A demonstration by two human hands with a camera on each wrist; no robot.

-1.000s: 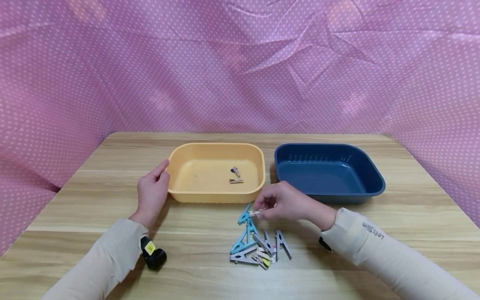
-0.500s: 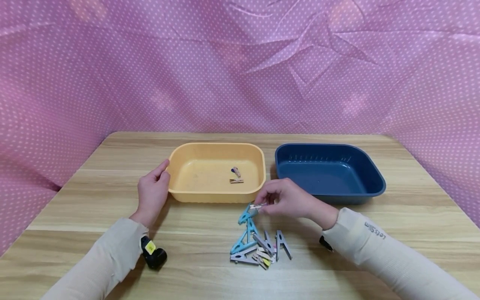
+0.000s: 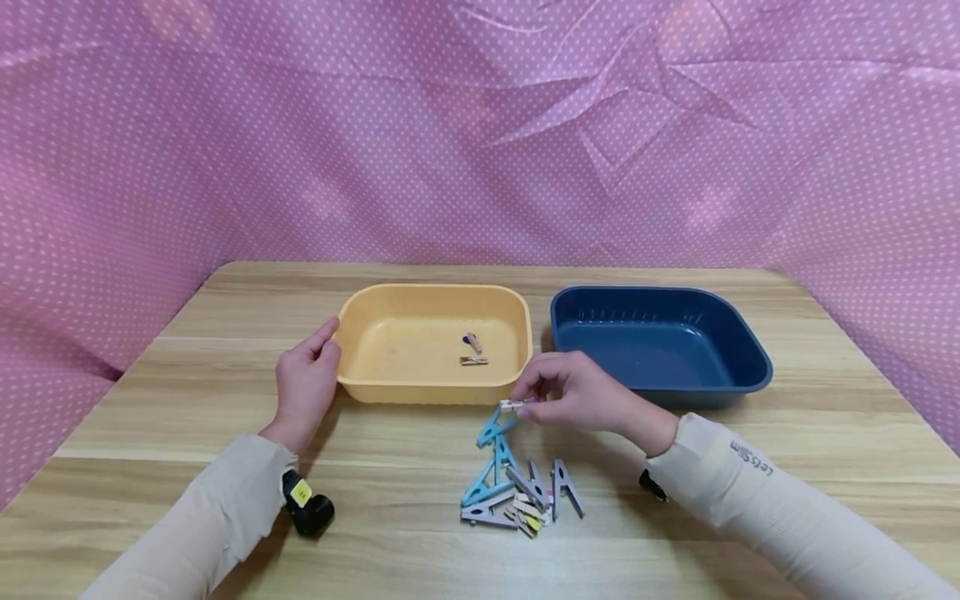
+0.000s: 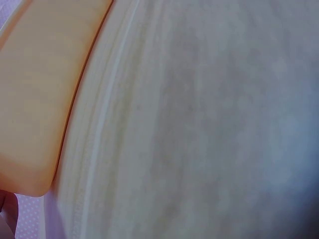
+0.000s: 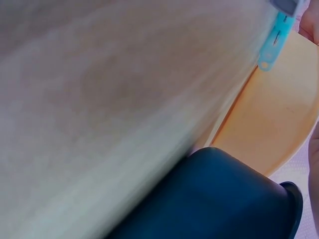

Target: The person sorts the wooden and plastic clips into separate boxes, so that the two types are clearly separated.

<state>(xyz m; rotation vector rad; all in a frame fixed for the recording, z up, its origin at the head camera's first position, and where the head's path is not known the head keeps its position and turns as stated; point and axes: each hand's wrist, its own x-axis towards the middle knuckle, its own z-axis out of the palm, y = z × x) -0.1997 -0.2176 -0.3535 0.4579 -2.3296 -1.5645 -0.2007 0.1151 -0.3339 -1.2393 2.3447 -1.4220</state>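
My left hand point(image 3: 306, 382) holds the left end of the yellow basin point(image 3: 431, 392); in the left wrist view, part of a finger point(image 4: 7, 214) shows at the basin point(image 4: 35, 124) corner. My right hand point(image 3: 581, 392) pinches a small pale clothespin point(image 3: 512, 405) between thumb and fingers, just in front of the basin's front right corner. Right below it is a turquoise clothespin point(image 3: 491, 429), also seen against the basin in the right wrist view. Farther toward me lie more turquoise clothespins point(image 3: 477, 492), grey clothespins point(image 3: 566, 487) and small wooden ones point(image 3: 527, 517), piled together.
Two small wooden clothespins point(image 3: 473, 361) lie inside the yellow basin, on its right side. A dark blue basin point(image 3: 697, 389) stands to the right, behind my right wrist. Pink dotted cloth point(image 3: 480, 167) hangs behind the wooden table point(image 3: 187, 375).
My right hand has moved slightly up and away from me, toward the yellow basin, with the pale clothespin. My left hand has stayed at the basin's left end.
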